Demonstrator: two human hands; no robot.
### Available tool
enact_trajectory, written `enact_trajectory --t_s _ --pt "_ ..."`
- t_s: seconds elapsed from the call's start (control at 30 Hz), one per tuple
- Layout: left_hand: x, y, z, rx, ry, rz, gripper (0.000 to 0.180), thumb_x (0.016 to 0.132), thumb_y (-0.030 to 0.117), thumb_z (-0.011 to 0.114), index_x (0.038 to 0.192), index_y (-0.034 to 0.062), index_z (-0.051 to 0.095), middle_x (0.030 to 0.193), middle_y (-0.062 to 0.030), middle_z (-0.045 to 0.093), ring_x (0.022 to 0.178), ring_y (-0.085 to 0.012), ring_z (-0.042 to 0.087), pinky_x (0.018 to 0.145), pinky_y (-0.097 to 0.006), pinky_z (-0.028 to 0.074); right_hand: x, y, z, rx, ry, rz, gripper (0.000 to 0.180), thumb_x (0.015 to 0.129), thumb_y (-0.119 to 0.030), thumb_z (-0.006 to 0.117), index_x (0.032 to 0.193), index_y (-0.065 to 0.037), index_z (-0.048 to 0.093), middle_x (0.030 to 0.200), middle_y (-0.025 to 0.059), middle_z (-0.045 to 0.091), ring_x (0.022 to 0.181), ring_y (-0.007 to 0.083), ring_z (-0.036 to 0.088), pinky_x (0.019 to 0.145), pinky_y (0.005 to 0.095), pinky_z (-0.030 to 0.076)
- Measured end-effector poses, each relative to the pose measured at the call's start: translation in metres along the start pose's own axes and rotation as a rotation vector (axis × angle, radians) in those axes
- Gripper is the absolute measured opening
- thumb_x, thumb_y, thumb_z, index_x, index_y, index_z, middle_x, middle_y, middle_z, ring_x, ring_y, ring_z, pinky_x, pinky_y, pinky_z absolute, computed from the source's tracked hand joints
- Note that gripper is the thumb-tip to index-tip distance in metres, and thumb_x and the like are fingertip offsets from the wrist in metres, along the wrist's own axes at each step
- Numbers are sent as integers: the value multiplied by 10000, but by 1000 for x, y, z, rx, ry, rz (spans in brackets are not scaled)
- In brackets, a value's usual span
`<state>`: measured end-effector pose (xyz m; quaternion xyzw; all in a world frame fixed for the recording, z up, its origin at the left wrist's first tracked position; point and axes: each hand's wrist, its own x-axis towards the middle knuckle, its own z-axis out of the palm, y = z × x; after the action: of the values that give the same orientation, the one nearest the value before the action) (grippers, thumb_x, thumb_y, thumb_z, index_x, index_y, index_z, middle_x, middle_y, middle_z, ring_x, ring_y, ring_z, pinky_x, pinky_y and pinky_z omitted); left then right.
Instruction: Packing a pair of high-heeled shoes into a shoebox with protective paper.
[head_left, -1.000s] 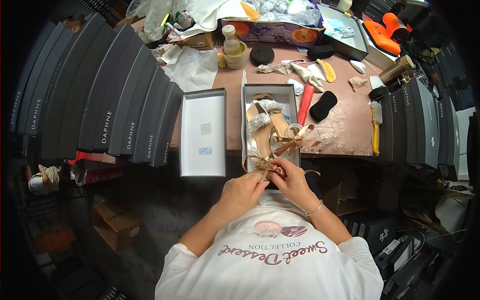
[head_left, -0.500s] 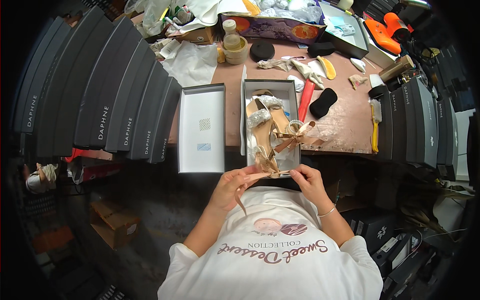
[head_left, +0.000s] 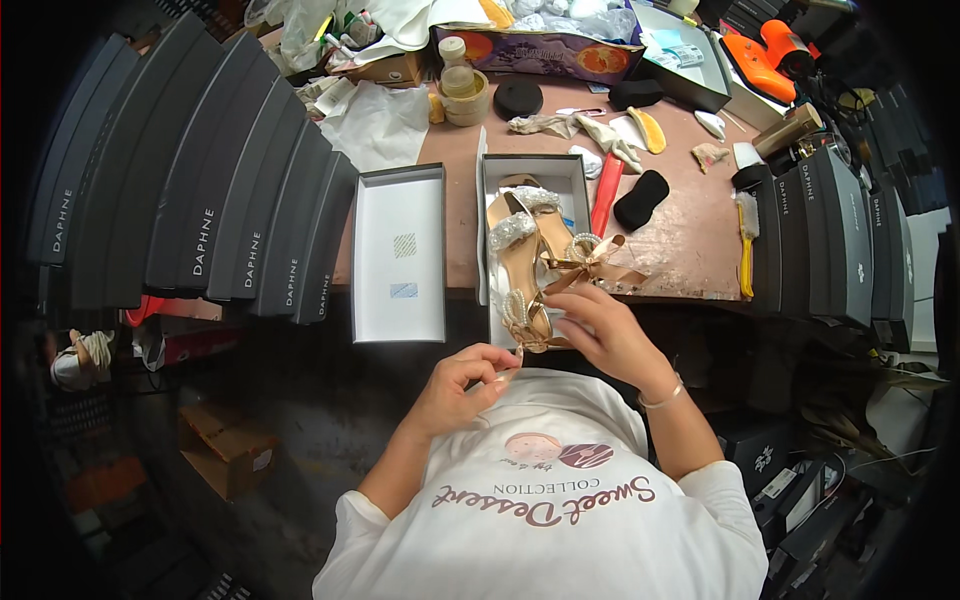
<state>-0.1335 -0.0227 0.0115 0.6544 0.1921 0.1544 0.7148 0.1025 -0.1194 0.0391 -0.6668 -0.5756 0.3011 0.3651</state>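
Note:
A pair of tan sandals with glittery and beaded straps lies in an uncovered shoebox (head_left: pixel 584 185) at the table's front edge. The nearer sandal (head_left: pixel 519 262) has its heel end toward me. My left hand (head_left: pixel 463 388) pinches a pinkish ribbon (head_left: pixel 519 357) just below that end. Stretched out over the box's near right side, my right hand (head_left: pixel 612 338) has its fingers apart beside the sandal's beaded strap. It appears to hold nothing. A tied satin bow (head_left: pixel 587 262) with pearl-like beads sits on the other sandal, spilling over the box's right wall.
The white-lined box lid (head_left: pixel 400 210) lies left of the shoebox. Stacked dark shoeboxes (head_left: pixel 225 190) rise at the left, with more (head_left: pixel 838 240) at the right. Beyond are a red bar (head_left: pixel 606 195), a black pad (head_left: pixel 642 200), a yellow brush (head_left: pixel 748 245) and a jar (head_left: pixel 464 100).
My right hand has let go of the ribbon and moved up and left, over the box beside the sandal. The left hand has drawn the ribbon slightly nearer to me.

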Motion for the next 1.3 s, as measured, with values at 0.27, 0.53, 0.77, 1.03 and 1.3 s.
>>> enact_trajectory --t_s 0.27,0.53,0.77,1.03,1.3 --pt "-3 7 -7 162 32 -80 188 806 77 696 692 -10 575 948 -123 681 856 -197 649 773 -296 495 57 10 32 -573 -609 -223 237 750 -173 695 970 -84 689 1006 96 601 949 292 617 759 387 512" --pt "17 1 -9 553 145 43 370 774 233 760 1030 8 616 1043 -151 635 969 -323 606 828 -389 485 46 15 33 -496 -558 -242 119 757 -148 668 827 -57 634 880 99 577 795 291 631 672 409 514" --pt "57 -15 19 -107 292 -4 572 823 141 757 1277 10 434 1096 -102 613 1036 -169 593 895 -308 478 55 2 15 -178 -91 -216 177 779 -124 660 864 -21 544 813 139 558 753 341 595 659 415 483" --pt "63 -26 32 352 461 145 508 750 82 783 1183 17 526 1144 -155 592 998 -243 616 835 -323 510 59 2 3 -411 -110 -390 188 764 -86 639 935 -75 562 853 78 568 754 281 579 659 382 449" --pt "68 -36 27 65 334 -77 244 815 94 754 991 -9 620 864 -41 660 774 -73 557 718 -250 471 67 2 0 -528 -47 -629 247 728 -141 660 965 -117 596 884 26 577 844 239 573 771 342 414"
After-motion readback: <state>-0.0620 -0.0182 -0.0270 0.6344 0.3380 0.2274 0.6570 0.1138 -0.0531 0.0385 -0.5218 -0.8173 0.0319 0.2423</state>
